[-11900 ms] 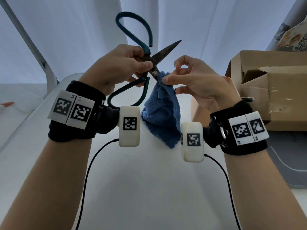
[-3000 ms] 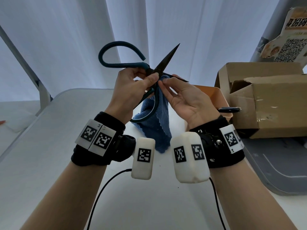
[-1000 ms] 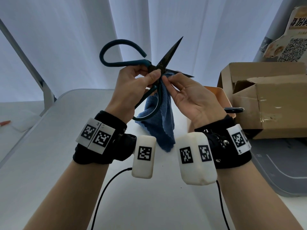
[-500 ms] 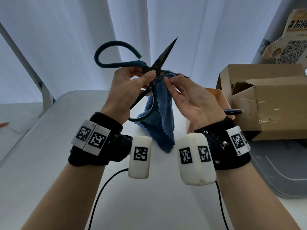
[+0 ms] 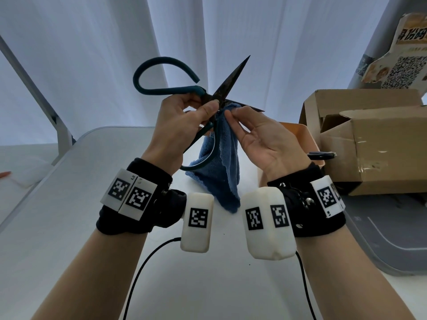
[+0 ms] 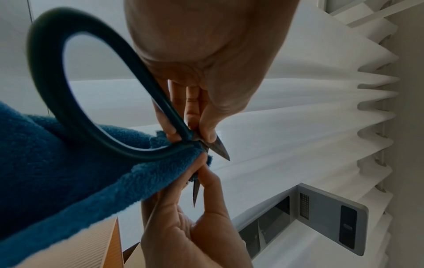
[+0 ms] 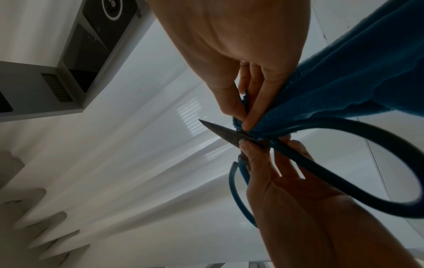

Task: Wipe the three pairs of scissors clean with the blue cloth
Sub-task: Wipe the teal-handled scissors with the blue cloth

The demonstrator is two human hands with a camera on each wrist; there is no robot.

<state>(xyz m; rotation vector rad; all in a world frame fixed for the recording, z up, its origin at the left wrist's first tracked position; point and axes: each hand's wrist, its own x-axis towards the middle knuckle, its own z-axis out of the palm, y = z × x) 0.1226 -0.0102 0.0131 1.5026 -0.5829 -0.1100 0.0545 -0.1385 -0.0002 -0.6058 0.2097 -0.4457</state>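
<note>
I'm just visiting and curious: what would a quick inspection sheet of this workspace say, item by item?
Surface: white table, rounded far corner.
Job's things: teal-handled scissors held up with blades open; blue cloth pinched onto the lower blade near the pivot, the rest hanging. Another dark handle sticks out of an orange bin; a third pair is not seen.
Clutter: open cardboard box; printed card with a QR code.
Hands: left hand grips the scissors at the pivot; right hand pinches the cloth on the blade.
Cables: two black leads run from the wrist units.
Surroundings: white curtains; grey mat at right.
</note>
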